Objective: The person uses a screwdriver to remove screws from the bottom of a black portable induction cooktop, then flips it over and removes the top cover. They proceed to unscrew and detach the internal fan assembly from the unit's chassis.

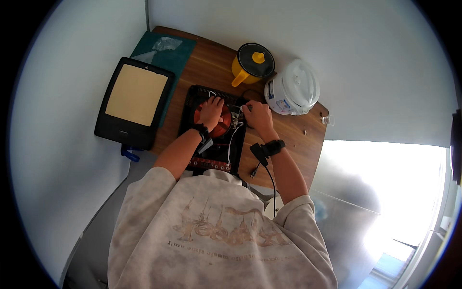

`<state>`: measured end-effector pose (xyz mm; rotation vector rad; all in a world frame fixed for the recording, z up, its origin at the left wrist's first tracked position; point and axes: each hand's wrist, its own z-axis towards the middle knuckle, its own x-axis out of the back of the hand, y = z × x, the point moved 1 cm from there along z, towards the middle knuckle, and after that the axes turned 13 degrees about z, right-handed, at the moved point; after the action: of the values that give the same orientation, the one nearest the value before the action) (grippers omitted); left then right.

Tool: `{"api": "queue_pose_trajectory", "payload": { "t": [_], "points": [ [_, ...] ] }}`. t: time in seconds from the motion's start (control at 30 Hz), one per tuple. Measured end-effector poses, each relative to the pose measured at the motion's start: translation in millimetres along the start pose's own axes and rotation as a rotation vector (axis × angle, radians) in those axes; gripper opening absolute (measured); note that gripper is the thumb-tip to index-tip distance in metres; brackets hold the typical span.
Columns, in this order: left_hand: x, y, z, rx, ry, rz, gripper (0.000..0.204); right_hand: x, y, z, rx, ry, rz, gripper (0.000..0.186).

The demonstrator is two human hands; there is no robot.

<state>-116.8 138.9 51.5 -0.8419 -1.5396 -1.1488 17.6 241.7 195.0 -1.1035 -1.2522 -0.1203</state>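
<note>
An opened induction cooker base (221, 147) lies on the wooden table in front of me, a black shell with its inside exposed. Within it sit a round copper coil (224, 124), a circuit board (235, 118) and a white wire (230, 144). My left hand (211, 113) rests palm down over the coil, its fingers stretched toward the far side. At the shell's right edge, beside the board, my right hand (259, 115) has its fingers drawn together. What they pinch is small and partly hidden, so I cannot make it out.
Left of the base lies a black-framed panel with a beige face (134, 94), partly on a green mat (180, 58). Behind stand a yellow kettle with a black lid (254, 60) and a white rice cooker (293, 89). A plug (254, 172) lies near my right forearm. Walls enclose the table's back and left.
</note>
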Motion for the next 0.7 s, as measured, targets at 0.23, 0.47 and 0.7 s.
{"api": "queue_pose_trajectory", "payload": {
  "t": [0.23, 0.47, 0.7],
  "points": [
    [0.2, -0.6, -1.1, 0.000, 0.010, -0.023, 0.085, -5.2, -3.0, -3.1, -0.055, 0.057, 0.018, 0.030],
    [-4.8, -1.9, -0.3, 0.001, 0.008, -0.016, 0.086, -5.5, -3.8, -3.5, -0.096, 0.093, 0.037, 0.030],
    [-5.7, -1.4, -0.4, 0.010, -0.011, -0.026, 0.085, -9.3, 3.1, -4.9, -0.098, 0.101, 0.027, 0.030]
  ]
}}
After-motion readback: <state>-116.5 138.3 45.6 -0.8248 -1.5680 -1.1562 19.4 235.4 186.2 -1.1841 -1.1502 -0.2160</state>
